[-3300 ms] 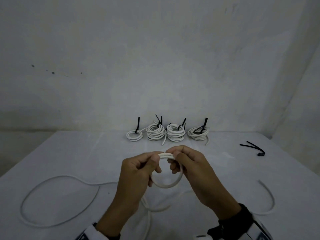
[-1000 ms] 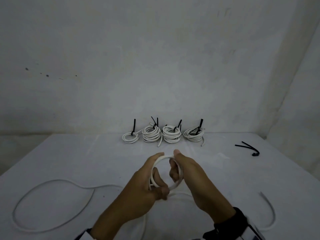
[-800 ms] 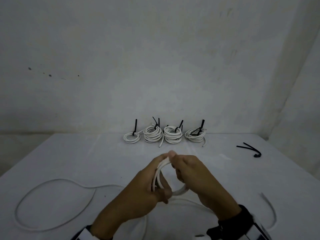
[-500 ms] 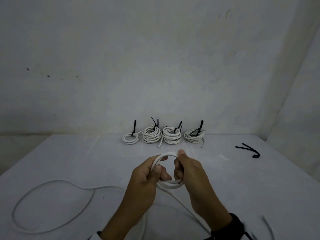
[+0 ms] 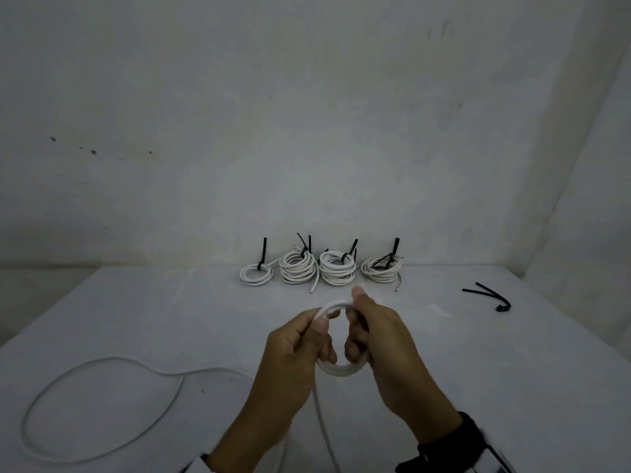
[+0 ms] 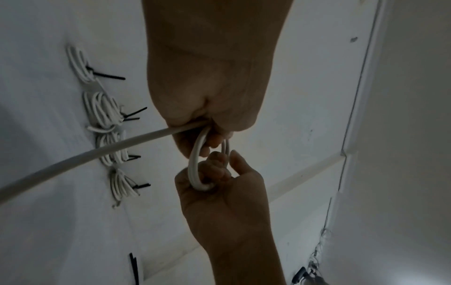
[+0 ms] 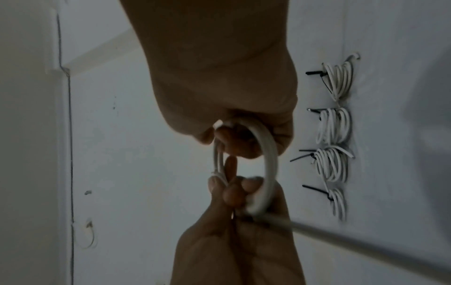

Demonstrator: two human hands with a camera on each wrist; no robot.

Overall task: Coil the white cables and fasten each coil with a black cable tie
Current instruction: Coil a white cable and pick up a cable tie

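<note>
The white worktop [image 5: 136, 319] carries four tied coils [image 5: 336, 272] at its far edge, loose black ties [image 5: 491, 297] right of them, slack cable [image 5: 102, 387] nearer left.

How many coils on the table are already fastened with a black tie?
4, in a row along the table's far edge by the wall: the small leftmost coil, then the second coil, the third coil and the rightmost coil. None looks hidden.

Light was dim and grey in every view. Wrist pictures were noisy, both hands dark; edges bent with wide-angle distortion, corners murky.
</note>
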